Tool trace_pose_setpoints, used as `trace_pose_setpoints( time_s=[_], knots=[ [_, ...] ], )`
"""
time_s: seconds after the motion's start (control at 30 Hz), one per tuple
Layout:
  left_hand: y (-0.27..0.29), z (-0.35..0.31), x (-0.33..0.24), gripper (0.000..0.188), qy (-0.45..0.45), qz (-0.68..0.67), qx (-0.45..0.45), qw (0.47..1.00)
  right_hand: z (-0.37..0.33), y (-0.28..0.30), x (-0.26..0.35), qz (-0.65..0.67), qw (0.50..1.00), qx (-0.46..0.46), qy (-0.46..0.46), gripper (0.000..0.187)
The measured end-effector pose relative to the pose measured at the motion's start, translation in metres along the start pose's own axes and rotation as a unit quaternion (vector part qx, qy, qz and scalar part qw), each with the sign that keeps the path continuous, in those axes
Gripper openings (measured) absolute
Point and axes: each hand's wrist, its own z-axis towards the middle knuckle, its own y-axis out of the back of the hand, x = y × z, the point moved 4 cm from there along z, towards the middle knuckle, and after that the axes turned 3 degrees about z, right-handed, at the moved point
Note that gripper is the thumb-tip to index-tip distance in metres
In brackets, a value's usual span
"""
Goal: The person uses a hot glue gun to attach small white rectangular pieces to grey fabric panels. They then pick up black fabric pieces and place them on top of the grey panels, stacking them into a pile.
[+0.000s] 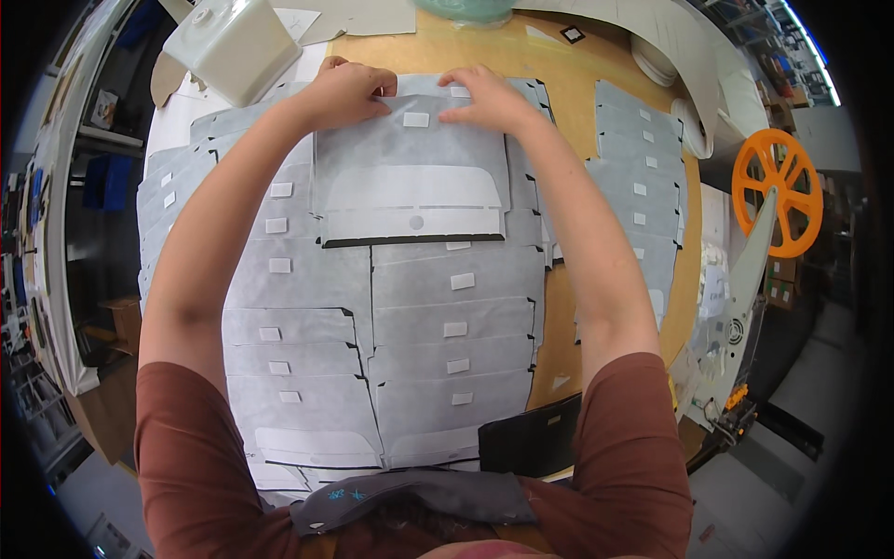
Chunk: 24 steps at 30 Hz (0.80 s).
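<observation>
A grey sheet-like panel (372, 149) with a white flap shape and a black lower edge lies on top of overlapping similar panels. At its upper left, my left hand (346, 93) has curled fingers and a thumb on the panel, apparently pinching its top edge. My right hand (492, 98) rests at the upper right with thumb and forefinger spread, the thumb touching the panel. Between the hands, a small white label (416, 120) shows on the panel. Another white label (459, 92) lies between my right thumb and forefinger. The undersides of my fingertips are hidden.
Rows of overlapping grey panels (452, 307) cover much of the wooden table (559, 317). More panels (643, 200) lie at the right. A white jug (233, 56) stands at the far left. An orange reel (778, 193) sits on a machine at the right. A black piece (526, 438) lies near me.
</observation>
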Motion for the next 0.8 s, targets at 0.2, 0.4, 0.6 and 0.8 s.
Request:
trace_pose_setpoints(
  time_s=[0.2,0.4,0.6,0.8],
  knots=[
    [0.048,-0.094,-0.084,0.009,-0.061,0.135,-0.201,0.968,-0.069,0.044,0.061,0.008,0.997,-0.012,0.076,0.015],
    [0.05,-0.224,-0.153,0.034,-0.053,0.033,-0.356,0.932,-0.225,0.075,0.16,-0.119,0.921,-0.272,0.252,0.018],
    [-0.045,-0.328,-0.201,0.038,0.209,-0.492,-0.324,0.78,-0.291,0.071,0.205,-0.146,0.938,-0.253,0.187,0.019],
    [-0.08,-0.383,-0.261,0.036,0.341,-0.72,-0.223,0.563,-0.319,0.075,0.246,-0.171,0.942,-0.237,0.162,0.012]
  ],
)
